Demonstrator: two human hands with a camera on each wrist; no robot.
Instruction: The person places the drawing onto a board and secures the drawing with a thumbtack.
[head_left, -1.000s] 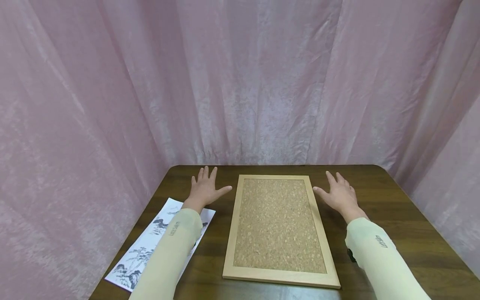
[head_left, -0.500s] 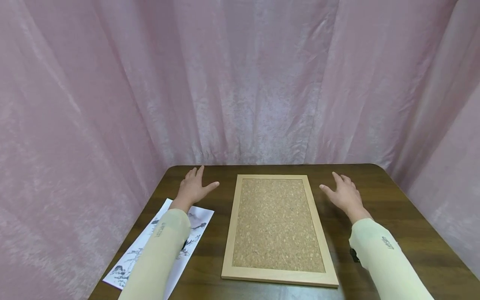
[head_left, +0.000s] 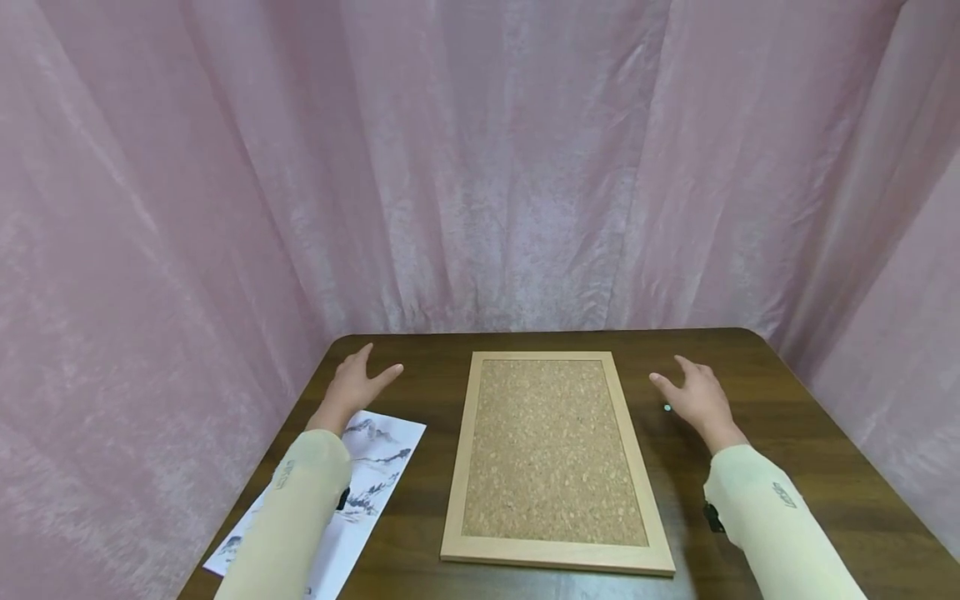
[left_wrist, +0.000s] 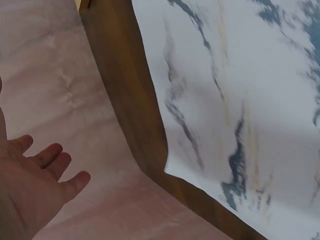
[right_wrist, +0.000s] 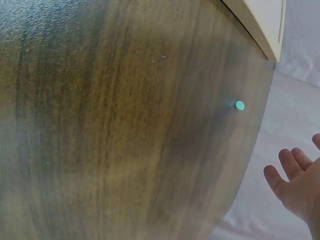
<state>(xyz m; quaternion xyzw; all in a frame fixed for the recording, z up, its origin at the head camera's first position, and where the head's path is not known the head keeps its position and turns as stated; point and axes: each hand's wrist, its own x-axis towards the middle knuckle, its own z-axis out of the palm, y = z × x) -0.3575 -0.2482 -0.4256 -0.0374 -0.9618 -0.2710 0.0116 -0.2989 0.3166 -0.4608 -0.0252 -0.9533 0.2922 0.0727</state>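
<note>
My left hand [head_left: 351,393] hovers over the far part of a sheet of paper [head_left: 375,475] printed with an ink landscape, at the left of the table. Its fingers are spread, and nothing is in it. In the left wrist view, the sheet's corner [left_wrist: 195,160] lies near the table edge. To the right of a wood-framed corkboard [head_left: 557,450] my right hand [head_left: 697,400] is held with thumb and fingers apart, holding nothing. Close by its thumb, a small mint-green round-headed piece [right_wrist: 240,105], like a push pin, is on the table.
The dark wooden table [head_left: 810,467] has rounded far corners. Pink curtains [head_left: 510,167] hang right behind it and at both sides. The corkboard lies flat in the middle, between my two arms.
My left hand has moved left and a little nearer, uncovering more of the printed sheet. My right hand has shifted slightly right and nearer, and the mint-green piece now shows beside its thumb.
</note>
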